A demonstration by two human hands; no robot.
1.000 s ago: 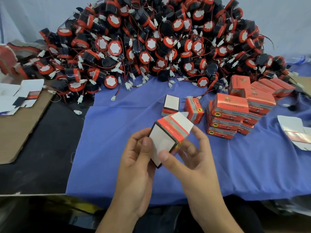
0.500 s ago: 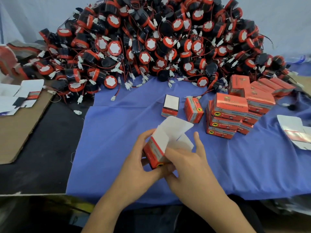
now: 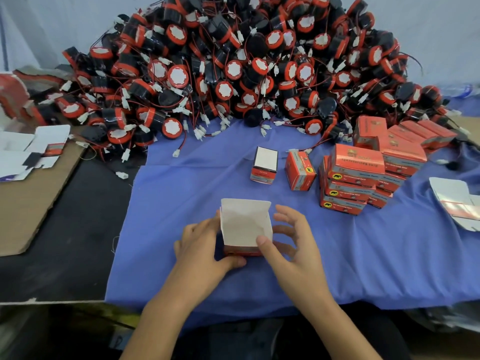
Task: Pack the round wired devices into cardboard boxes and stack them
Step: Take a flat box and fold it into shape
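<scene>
An open orange cardboard box (image 3: 245,227) stands on the blue cloth (image 3: 181,203) with its white flap raised toward me. My left hand (image 3: 205,245) grips its left side and lower front edge. My right hand (image 3: 291,240) holds the right side, thumb on the flap's lower right corner, fingers curled behind. A big heap of round black-and-orange wired devices (image 3: 233,68) fills the back of the table. Closed orange boxes lie stacked (image 3: 355,178) at the right. Two single boxes (image 3: 265,165) (image 3: 300,170) stand in the middle.
Flat unfolded box blanks lie at the left (image 3: 31,149) on brown cardboard (image 3: 26,203) and at the right edge (image 3: 457,201). Black table surface (image 3: 78,229) shows left of the cloth. Loose white connectors and red wires trail from the heap's front.
The box, held up and turned in both hands a second ago, has come down onto the cloth with its flap open and upright. Both hands stay on it.
</scene>
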